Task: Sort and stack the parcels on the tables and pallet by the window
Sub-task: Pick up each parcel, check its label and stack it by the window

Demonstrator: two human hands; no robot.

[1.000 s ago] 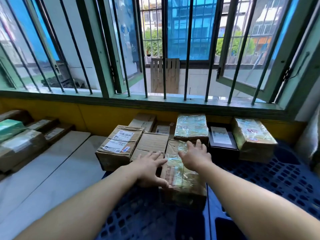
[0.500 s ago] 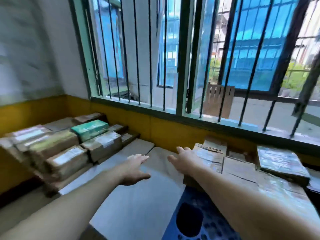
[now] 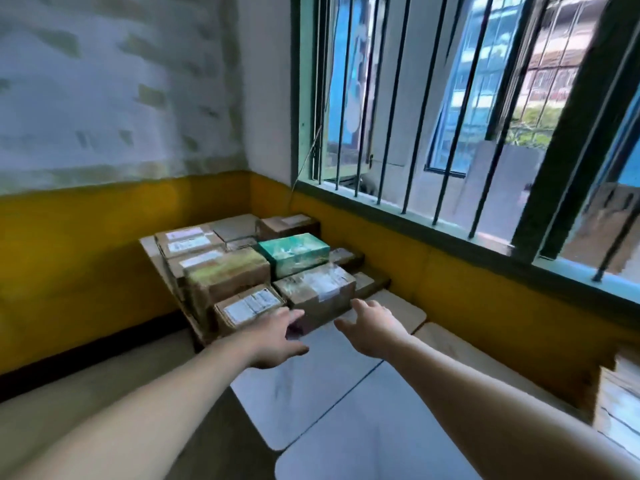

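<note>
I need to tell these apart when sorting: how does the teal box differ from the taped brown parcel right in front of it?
The teal box is green-white patterned; the taped brown parcel is plain cardboard under shiny clear tape. The teal box shows no label; the brown parcel carries a white one. The brown parcel lies nearer both hands. Both are oblong, lying flat in the same stack.

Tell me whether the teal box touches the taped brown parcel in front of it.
Cannot tell. In the head view the teal box overlaps the taped brown parcel, hiding any gap.

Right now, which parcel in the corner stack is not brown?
The teal-green parcel, lying on top toward the window side. The other parcels around it are all brown cardboard, several with white labels.
</note>
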